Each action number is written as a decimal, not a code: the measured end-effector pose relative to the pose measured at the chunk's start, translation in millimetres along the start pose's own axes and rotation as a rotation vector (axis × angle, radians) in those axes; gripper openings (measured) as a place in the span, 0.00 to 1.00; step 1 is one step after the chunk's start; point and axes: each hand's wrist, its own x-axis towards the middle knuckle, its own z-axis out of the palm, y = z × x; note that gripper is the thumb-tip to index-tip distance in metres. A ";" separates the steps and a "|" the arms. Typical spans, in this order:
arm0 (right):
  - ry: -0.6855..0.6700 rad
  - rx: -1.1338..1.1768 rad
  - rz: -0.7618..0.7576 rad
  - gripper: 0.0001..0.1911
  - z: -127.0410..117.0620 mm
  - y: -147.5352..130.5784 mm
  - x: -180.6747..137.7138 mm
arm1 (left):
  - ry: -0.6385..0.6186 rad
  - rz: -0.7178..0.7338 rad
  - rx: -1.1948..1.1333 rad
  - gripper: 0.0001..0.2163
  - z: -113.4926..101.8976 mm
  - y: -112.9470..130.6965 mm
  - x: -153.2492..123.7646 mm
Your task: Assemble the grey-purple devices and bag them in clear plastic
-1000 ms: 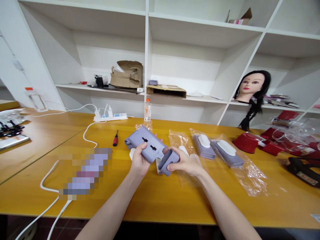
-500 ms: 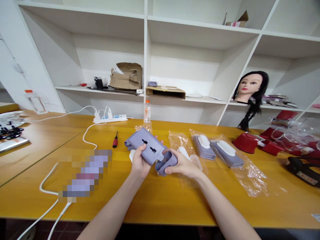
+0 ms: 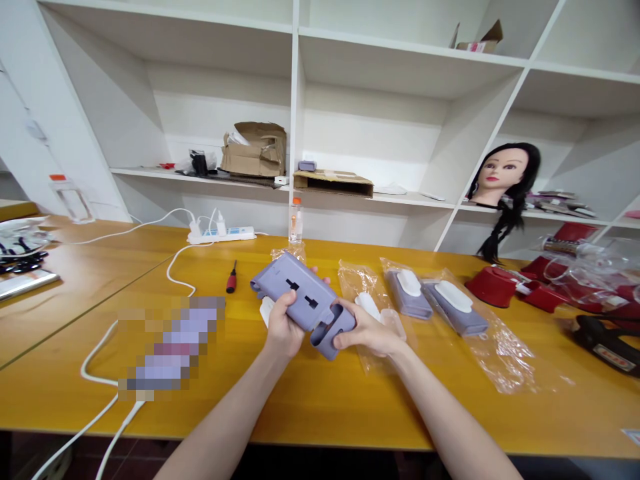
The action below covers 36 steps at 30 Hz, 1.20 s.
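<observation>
My left hand (image 3: 286,320) grips a flat purple case (image 3: 290,283) with two black slots in its face, thumb on top and fingertips showing past its far edge. In my right hand (image 3: 371,330) is a smaller hollow purple piece (image 3: 327,341), its open side facing the case's right end. The two parts meet or nearly meet there; whether they are joined I cannot tell. Behind my left hand a white part (image 3: 267,310) shows partly. Beyond my right hand lie a white oval part (image 3: 369,305) and a clear piece (image 3: 393,323) on a plastic bag (image 3: 349,275).
Two purple cases with white tops (image 3: 407,300) (image 3: 455,308) lie at right on plastic. A red-handled screwdriver (image 3: 231,280), a power strip (image 3: 227,235) and a bottle (image 3: 296,223) stand or lie further back. Red parts (image 3: 493,285) and a black tool (image 3: 607,343) crowd the right.
The hollow piece has turned slightly in my right hand and shows more of its outer side. The slotted case has tilted a little in my left hand. Both hands keep their grip.
</observation>
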 end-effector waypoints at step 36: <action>0.017 0.003 -0.017 0.29 -14.8 10.3 -1.0 | -0.005 -0.190 0.023 0.21 -14.7 -9.9 7.0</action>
